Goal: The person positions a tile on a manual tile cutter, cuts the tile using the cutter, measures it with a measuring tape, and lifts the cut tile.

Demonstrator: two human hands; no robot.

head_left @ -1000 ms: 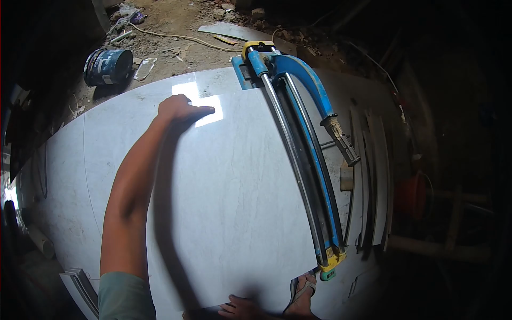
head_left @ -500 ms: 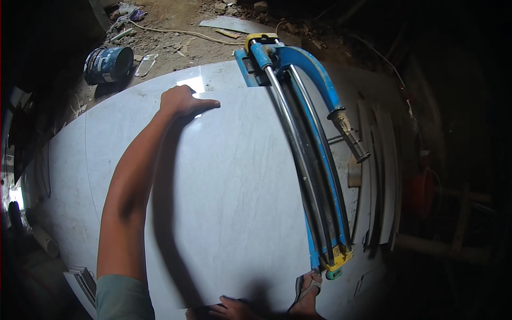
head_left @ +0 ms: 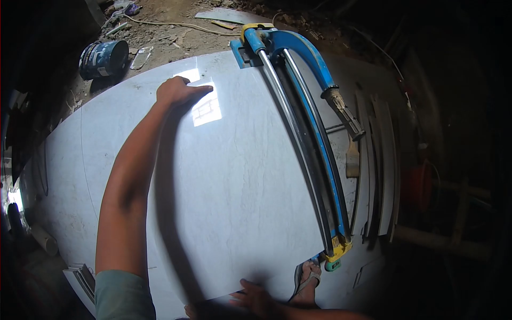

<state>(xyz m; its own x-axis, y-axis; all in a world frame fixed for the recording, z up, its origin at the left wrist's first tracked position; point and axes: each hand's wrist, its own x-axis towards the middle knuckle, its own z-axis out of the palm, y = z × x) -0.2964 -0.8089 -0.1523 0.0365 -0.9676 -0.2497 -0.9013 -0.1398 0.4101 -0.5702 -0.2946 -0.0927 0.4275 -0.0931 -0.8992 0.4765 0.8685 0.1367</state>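
A large pale grey tile (head_left: 240,176) lies under my hands, its right side against or under a blue manual tile cutter (head_left: 300,133). My left hand (head_left: 178,92) is closed on the tile's far left corner, thumb stretched over the top face and the other fingers bent over the edge. Down at the near edge, my right hand (head_left: 257,300) holds the tile, its thumb side on the surface; shadow hides part of its fingers. The cutter's handle (head_left: 344,114) is raised at the right, apart from both hands.
More pale slab surface (head_left: 120,138) extends left beneath the tile. Narrow offcut strips (head_left: 381,165) and a brush (head_left: 352,160) lie right of the cutter. A sandalled foot (head_left: 308,280) stands at its near end. A dark bucket (head_left: 104,58) lies beyond the slab.
The tile has turned slightly and its near right corner has shifted up in view. A bright window reflection now shows on it. My right hand has moved right and into fuller view.
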